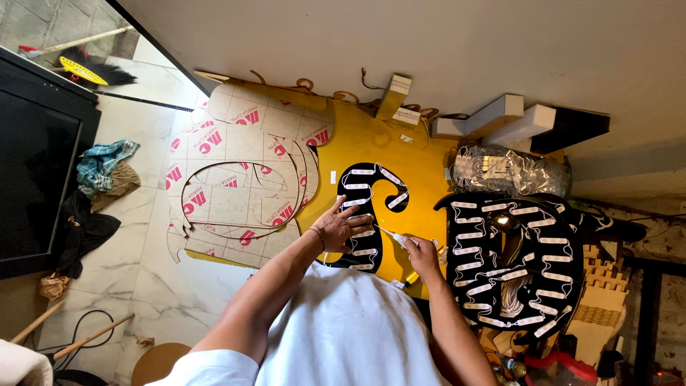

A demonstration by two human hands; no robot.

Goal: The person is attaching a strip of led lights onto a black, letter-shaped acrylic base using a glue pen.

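My left hand (340,226) lies flat, fingers spread, on a small black curved panel (371,194) studded with white light modules on the yellow sheet (361,139). My right hand (420,252) grips a thin white tool (391,236) whose tip points at a module on that panel. A bracelet circles my left wrist. A larger black shaped panel (509,261) with many wired white modules lies just right of my right hand.
Cut sheets with red-and-white protective film (243,175) lie left of the yellow sheet. A clear bag of modules (509,171) and white foam blocks (500,118) sit near the wall. Cloths (103,168), a broom (89,71) and sticks lie on the marble floor.
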